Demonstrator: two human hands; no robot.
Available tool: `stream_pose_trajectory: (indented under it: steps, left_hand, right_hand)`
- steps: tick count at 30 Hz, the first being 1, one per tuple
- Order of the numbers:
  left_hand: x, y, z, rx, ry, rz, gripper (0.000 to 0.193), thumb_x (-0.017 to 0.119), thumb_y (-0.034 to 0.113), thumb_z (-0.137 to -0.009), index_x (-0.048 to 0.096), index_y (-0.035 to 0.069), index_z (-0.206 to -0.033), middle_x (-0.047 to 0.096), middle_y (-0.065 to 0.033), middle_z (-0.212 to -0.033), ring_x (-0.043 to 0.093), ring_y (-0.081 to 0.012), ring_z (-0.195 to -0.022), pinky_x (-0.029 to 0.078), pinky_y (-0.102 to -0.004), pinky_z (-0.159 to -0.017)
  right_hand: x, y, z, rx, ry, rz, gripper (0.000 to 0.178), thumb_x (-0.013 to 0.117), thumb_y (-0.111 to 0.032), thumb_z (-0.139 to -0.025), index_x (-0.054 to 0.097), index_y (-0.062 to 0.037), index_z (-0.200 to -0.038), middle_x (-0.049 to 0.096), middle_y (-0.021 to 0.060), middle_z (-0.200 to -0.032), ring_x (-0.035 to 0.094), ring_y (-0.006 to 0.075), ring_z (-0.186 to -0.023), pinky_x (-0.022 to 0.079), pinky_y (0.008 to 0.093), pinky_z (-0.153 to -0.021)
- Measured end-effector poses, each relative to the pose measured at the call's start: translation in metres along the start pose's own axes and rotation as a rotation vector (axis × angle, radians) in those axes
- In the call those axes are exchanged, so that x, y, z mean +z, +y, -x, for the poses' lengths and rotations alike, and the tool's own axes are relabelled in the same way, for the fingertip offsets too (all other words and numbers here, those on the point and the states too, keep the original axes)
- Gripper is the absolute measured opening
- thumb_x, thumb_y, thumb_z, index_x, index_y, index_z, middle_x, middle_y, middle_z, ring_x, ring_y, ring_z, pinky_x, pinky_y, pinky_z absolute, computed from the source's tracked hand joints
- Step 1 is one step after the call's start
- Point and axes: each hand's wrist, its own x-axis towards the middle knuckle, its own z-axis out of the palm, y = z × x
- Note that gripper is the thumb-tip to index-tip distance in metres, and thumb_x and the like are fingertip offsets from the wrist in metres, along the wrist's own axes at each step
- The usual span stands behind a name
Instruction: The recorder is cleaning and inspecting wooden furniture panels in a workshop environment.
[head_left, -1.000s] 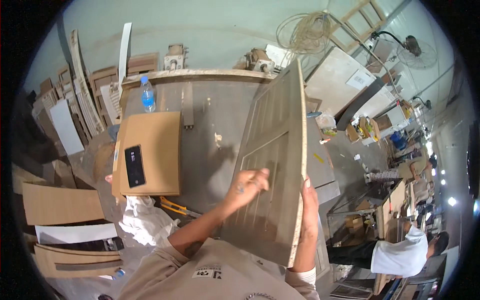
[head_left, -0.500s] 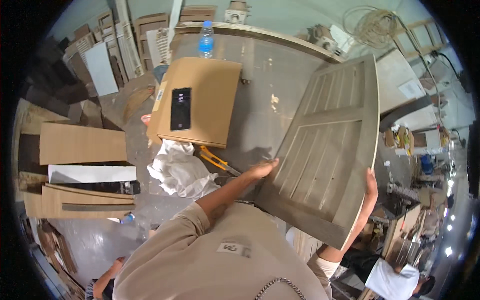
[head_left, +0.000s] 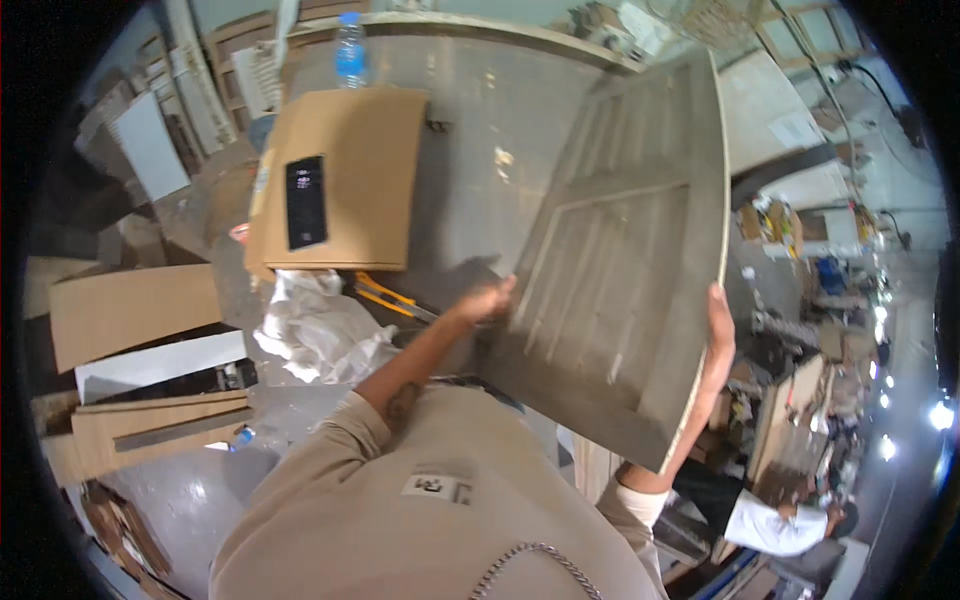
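Observation:
A grey-brown wooden cabinet door (head_left: pixel 625 255) with grooved panels is tilted up in front of me. My left hand (head_left: pixel 487 301) grips its left edge near the lower end, thumb showing and the other fingers partly hidden. Along the opposite edge, my right hand (head_left: pixel 719 318) supports the door, with most of its fingers out of sight behind it. Left of the door, a yellow utility knife (head_left: pixel 385 296) lies on the grey worktable (head_left: pixel 470 190), beside a crumpled white cloth (head_left: pixel 318 330).
A cardboard box (head_left: pixel 370 180) with a black phone (head_left: pixel 306 203) on top stands on the table, a water bottle (head_left: pixel 350 52) behind it. Wooden boards (head_left: pixel 135 310) are stacked at left. At lower right, a person in a white shirt (head_left: pixel 770 525) is nearby.
The view has shifted, so the box, cloth and table sit further left and higher. The door stays between my hands at much the same tilt, slightly blurred by motion.

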Motion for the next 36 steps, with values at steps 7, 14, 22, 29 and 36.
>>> stream_pose_trajectory:
  steps: [7, 14, 22, 29, 36]
  left_hand:
    - [0.015, 0.060, 0.033, -0.034, 0.057, 0.028, 0.063, 0.049, 0.052, -0.095, 0.059, -0.005, -0.119, 0.064, -0.0176, -0.116, 0.062, -0.0250, -0.102, 0.048, -0.0371, -0.089]
    - [0.021, 0.038, 0.004, 0.156, 0.307, 0.211, 0.067, 0.050, 0.050, -0.095, 0.047, -0.004, -0.134, 0.056, -0.0149, -0.129, 0.052, -0.0275, -0.119, 0.041, -0.0406, -0.101]
    - [0.021, 0.004, 0.032, 0.191, 0.239, 0.063, 0.077, 0.047, 0.059, -0.092, 0.044, -0.004, -0.138, 0.045, -0.0149, -0.142, 0.045, -0.0281, -0.127, 0.034, -0.0386, -0.107]
    - [0.137, 0.065, 0.100, 0.328, 0.203, -0.345, 0.068, 0.046, 0.058, -0.094, 0.063, -0.007, -0.106, 0.064, -0.0154, -0.102, 0.059, -0.0274, -0.092, 0.046, -0.0390, -0.085]
    - [0.284, -0.005, 0.145, 0.539, -0.039, -1.034, 0.069, 0.042, 0.059, -0.095, 0.057, -0.006, -0.078, 0.055, -0.0074, -0.076, 0.046, -0.0216, -0.073, 0.041, -0.0355, -0.074]
  right_hand:
    - [-0.053, -0.003, -0.012, 0.113, 0.025, 0.019, 0.041, 0.060, -0.032, -0.090, 0.061, -0.0025, -0.117, 0.064, 0.0054, -0.097, 0.059, 0.0154, -0.087, 0.046, 0.0281, -0.078]
    - [-0.143, 0.028, -0.021, -0.114, -0.026, 0.294, 0.037, 0.064, -0.025, -0.089, 0.063, 0.0012, -0.115, 0.065, 0.0021, -0.100, 0.055, 0.0102, -0.095, 0.041, 0.0247, -0.089]
    - [-0.231, 0.130, 0.131, -0.066, 0.183, 0.054, 0.042, 0.059, -0.024, -0.095, 0.054, 0.0013, -0.128, 0.062, 0.0025, -0.114, 0.053, 0.0104, -0.102, 0.041, 0.0278, -0.093]
    - [-0.238, 0.283, 0.278, 0.120, 0.741, -0.048, 0.044, 0.059, -0.034, -0.093, 0.059, -0.0001, -0.122, 0.068, 0.0104, -0.099, 0.060, 0.0174, -0.088, 0.048, 0.0327, -0.080]
    - [-0.196, 0.419, 0.360, 0.462, 1.572, -0.048, 0.060, 0.053, -0.054, -0.091, 0.068, 0.0045, -0.092, 0.069, 0.0207, -0.084, 0.064, 0.0282, -0.079, 0.049, 0.0400, -0.075]
